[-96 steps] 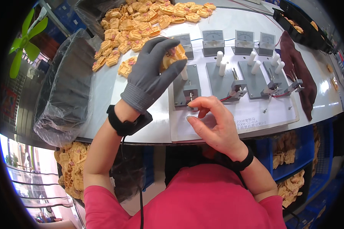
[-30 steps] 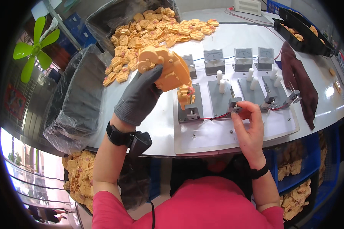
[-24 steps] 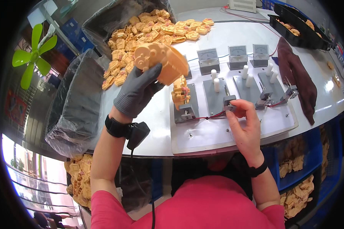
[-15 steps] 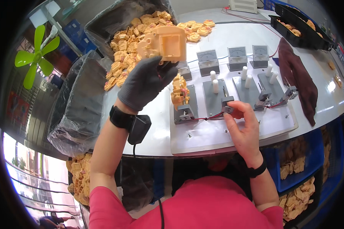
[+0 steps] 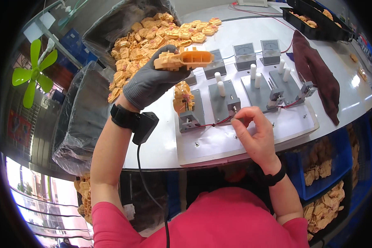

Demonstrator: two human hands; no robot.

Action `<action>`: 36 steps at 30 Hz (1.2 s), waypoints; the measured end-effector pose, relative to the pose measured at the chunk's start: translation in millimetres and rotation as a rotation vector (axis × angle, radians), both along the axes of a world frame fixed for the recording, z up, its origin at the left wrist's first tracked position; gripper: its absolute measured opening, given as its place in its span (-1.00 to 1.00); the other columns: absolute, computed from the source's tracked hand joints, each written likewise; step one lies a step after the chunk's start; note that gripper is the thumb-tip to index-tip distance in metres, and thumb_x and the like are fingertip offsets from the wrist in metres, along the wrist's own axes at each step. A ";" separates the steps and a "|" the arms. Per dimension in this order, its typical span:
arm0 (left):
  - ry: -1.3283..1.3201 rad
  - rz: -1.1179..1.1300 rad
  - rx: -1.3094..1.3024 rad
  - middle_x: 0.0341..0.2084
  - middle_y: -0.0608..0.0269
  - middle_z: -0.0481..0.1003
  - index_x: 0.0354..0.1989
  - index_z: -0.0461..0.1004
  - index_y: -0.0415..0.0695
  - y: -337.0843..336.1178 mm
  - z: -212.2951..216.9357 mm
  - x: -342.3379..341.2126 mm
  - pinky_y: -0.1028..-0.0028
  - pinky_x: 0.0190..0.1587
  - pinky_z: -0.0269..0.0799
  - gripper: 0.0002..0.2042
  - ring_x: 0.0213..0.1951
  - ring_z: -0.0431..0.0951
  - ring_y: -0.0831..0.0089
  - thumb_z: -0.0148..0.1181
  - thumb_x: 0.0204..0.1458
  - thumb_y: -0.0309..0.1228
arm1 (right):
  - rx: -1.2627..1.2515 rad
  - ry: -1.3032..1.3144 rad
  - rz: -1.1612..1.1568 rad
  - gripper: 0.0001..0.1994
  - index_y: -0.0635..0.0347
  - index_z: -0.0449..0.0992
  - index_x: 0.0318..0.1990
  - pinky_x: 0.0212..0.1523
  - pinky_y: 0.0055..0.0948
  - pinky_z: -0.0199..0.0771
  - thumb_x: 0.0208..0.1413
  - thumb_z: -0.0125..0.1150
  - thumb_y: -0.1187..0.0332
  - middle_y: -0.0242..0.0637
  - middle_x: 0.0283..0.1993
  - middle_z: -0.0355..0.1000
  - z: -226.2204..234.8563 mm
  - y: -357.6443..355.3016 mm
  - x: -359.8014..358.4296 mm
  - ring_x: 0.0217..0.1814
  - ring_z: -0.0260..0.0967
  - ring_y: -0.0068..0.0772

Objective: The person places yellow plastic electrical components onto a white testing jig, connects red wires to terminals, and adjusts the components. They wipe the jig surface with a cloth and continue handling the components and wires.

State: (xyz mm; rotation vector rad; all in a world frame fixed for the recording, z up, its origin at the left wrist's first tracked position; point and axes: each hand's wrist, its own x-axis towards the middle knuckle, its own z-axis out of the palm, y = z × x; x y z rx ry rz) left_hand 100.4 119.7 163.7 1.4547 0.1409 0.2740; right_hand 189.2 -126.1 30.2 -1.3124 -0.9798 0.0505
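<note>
My gloved left hand [image 5: 155,80] is closed around an orange-yellow plastic housing [image 5: 182,60] with open compartments, held edge-on above the table. My bare right hand [image 5: 256,134] is at the near end of a grey test fixture [image 5: 221,101]. Its thumb and forefinger are curled together beside the small grey block [image 5: 234,103] and the red-and-black wire [image 5: 223,121]; what lies between the tips is hidden. On the fixture to the left sits another yellow housing [image 5: 182,97]. White posts [image 5: 221,89] stand on the middle fixture.
Several analog meters [image 5: 244,56] stand behind the fixtures on a white board [image 5: 211,151]. A heap of yellow housings [image 5: 153,35] spills from a lined bin at the far left. A dark cloth [image 5: 316,78] and black trays [image 5: 314,20] lie to the right; blue crates [image 5: 337,161] stand below.
My left hand has turned the housing from face-on to edge-on and lowered it slightly. The grey block by my right hand has slid away from me, and the right fingers sit just nearer than it.
</note>
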 end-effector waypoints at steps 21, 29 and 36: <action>-0.061 -0.106 1.625 -0.22 0.00 0.59 -0.15 0.62 -0.02 -20.1 -14.2 88.0 0.18 -0.11 0.50 -0.72 -0.15 0.59 0.07 0.22 -0.08 -0.32 | -0.088 0.284 0.015 -0.81 0.22 0.38 -0.03 -0.11 -0.61 0.27 0.22 0.11 0.48 -0.43 -0.13 0.30 -23.0 -18.5 16.4 -0.16 0.24 -0.60; 0.164 -0.312 1.812 -0.12 0.10 0.59 -0.08 0.59 -0.07 -52.9 -33.7 108.7 0.16 -0.09 0.52 -0.69 -0.04 0.57 0.12 0.19 -0.02 -0.33 | -0.141 0.045 -0.033 -0.77 0.28 0.39 -0.01 0.10 -0.53 0.18 0.34 0.03 0.30 -0.36 -0.04 0.33 -23.8 -7.7 18.9 0.01 0.23 -0.52; 0.193 -0.305 1.799 -0.19 0.08 0.59 -0.14 0.61 -0.09 -54.9 -42.5 135.0 0.15 -0.12 0.53 -0.71 -0.09 0.58 0.10 0.19 -0.06 -0.34 | -0.122 -0.020 -0.109 -0.71 0.44 0.48 -0.12 -0.04 -0.31 0.38 0.28 0.14 0.28 -0.09 -0.16 0.44 -5.9 -3.2 7.6 -0.14 0.34 -0.27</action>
